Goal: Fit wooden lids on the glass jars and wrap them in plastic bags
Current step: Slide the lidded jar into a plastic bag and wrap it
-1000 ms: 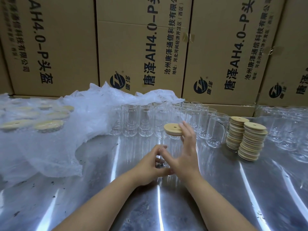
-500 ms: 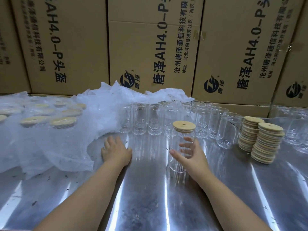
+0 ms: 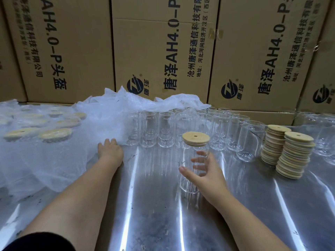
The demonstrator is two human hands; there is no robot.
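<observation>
A person's right hand wraps around a clear glass jar standing upright on a shiny metal table, thumb on the near side and fingers seen through the glass on the far side. The jar looks empty and is capped with a round wooden lid with a small hole in it. The left hand lies flat and spread, grasping nothing, its fingertips at the edge of a heap of plastic bags; lidded jars show through the plastic further left. Behind, a row of open, empty jars stands uncapped. Two stacks of loose lids sit to the right, before a wall of printed cardboard boxes.
</observation>
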